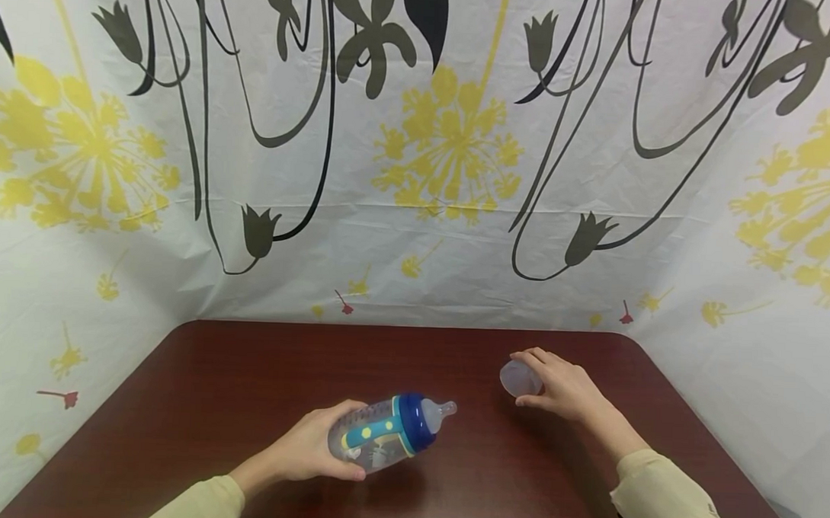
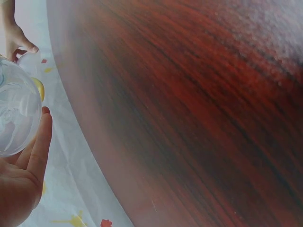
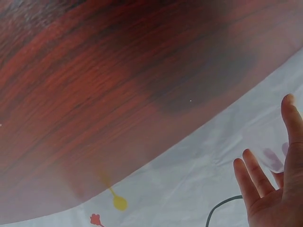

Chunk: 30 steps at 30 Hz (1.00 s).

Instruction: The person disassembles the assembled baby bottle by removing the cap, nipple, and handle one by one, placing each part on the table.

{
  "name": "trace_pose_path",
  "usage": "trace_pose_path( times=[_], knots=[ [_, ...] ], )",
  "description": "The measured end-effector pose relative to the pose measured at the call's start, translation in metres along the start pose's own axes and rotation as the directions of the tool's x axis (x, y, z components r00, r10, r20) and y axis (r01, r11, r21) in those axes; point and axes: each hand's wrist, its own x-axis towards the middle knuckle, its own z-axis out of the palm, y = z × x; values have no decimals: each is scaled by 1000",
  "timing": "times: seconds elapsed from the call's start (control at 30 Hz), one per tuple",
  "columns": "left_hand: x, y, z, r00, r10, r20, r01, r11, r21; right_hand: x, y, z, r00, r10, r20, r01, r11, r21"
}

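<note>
Baby bottle first: it is held in the air over the middle of the tabletop, toward the near edge. Leftmost, a pale-yellow sleeve comes in over the near left part of the tabletop and ends at the left hand, whose grip is clamped around the lower body of the bottle. The bottle is tipped nearly on its side, its measuring marks and turquoise strip showing, with a dark-blue collar ring and then a clear nipple pointing toward the right edge. Farther right, well apart from the nipple, a translucent cap is held near the far right corner; I cannot tell which way its opening faces. The right hand has its grip closed on that cap, thumb and fingers on opposite sides. Rightmost, a second pale-yellow sleeve crosses the near right part. Beyond the far edge rises a white sheet printed with yellow dandelions and dark tulips.
</note>
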Motion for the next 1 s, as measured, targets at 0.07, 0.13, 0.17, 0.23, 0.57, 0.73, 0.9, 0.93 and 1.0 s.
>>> trace_pose_path(
  times=[0.07,0.13,0.17,0.23,0.57,0.73,0.9,0.93,1.0],
  knots=[
    [0,0,0,1000,2,-2,-2,1000,0,0,0,1,1000,0,9,0,1000,2],
    [0,0,1,1000,2,-4,-2,1000,2,0,1,3,1000,2,23,-2,1000,2],
    [0,0,1,1000,1,-4,-1,1000,4,0,1,3,1000,0,29,-1,1000,1],
    [0,0,1,1000,1,-4,-1,1000,6,0,0,5,999,0,38,-1,1000,3],
    [0,0,1,1000,-21,11,21,1000,-12,-1,1,8,998,3,66,-2,1000,-5],
    [0,1,1,1000,-21,9,21,1000,-9,-2,2,10,996,-6,87,8,1000,-13],
    [0,0,1,1000,-21,11,21,1000,-13,-3,1,11,994,-15,107,17,1000,-16],
    [0,0,1,1000,-21,11,22,1000,-12,-3,1,11,994,-17,109,19,1000,-18],
    [0,-1,1,1000,-17,11,17,1000,-11,-3,1,11,994,-17,112,19,1000,-18]
  ],
)
